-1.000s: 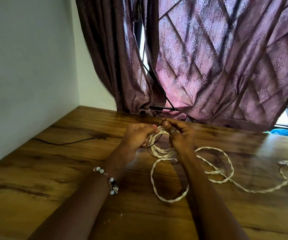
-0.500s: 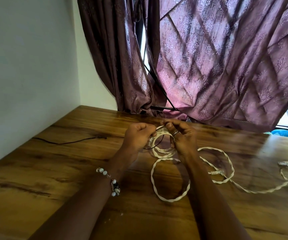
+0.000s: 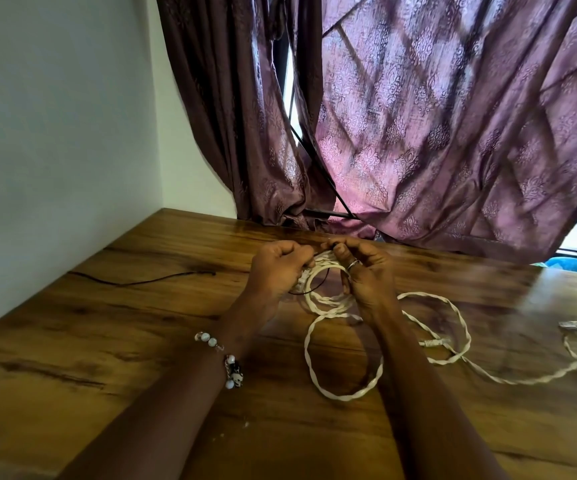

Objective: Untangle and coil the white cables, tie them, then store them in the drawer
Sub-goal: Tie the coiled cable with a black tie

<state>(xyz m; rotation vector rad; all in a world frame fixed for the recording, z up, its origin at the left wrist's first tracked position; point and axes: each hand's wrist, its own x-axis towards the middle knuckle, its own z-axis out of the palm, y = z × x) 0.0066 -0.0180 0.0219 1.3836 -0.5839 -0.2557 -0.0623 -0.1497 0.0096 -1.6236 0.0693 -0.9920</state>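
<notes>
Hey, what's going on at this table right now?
A person is working on a white twisted cable on a wooden table. The left hand and right hand both grip a small coil of it, raised near the table's far edge, with a thin black tie hanging at the coil. The rest of the cable trails loose to the right, not yet coiled.
</notes>
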